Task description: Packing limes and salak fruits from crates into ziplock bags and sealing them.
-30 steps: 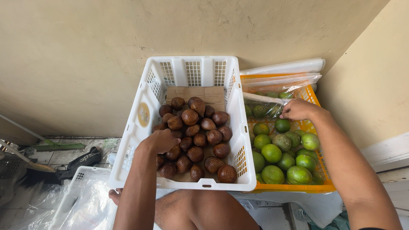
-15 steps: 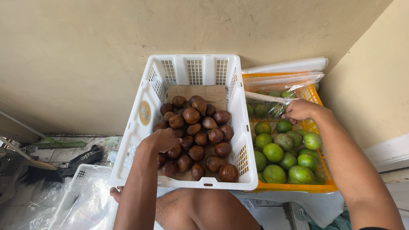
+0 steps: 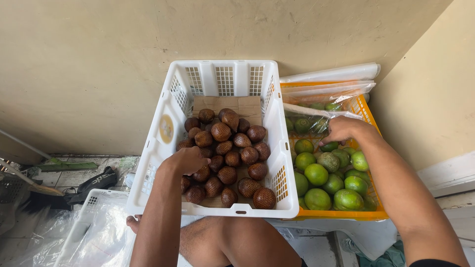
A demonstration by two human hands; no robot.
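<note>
While the left hand (image 3: 187,160) curls over brown scaly fruits (image 3: 228,146) at the white crate's (image 3: 163,148) left wall, the right hand (image 3: 341,129) pinches the clear plastic sheet (image 3: 316,114), lying crosswise over the orange crate's (image 3: 341,214) far edge.

Fruit stall's back corner: fruit crates (image 3: 163,148) on floor by wall.

Crates: 2 with fruit, 1 white crate (image 3: 170,106) and 1 orange crate (image 3: 365,213). A 3rd, another white crate (image 3: 84,217), lower left.
Brown scaly fruits (image 3: 221,132): about 22 visible, some hidden under the hand.
Green citrus (image 3: 316,174): about 16 visible, several behind plastic.
Hands: 2.
</note>
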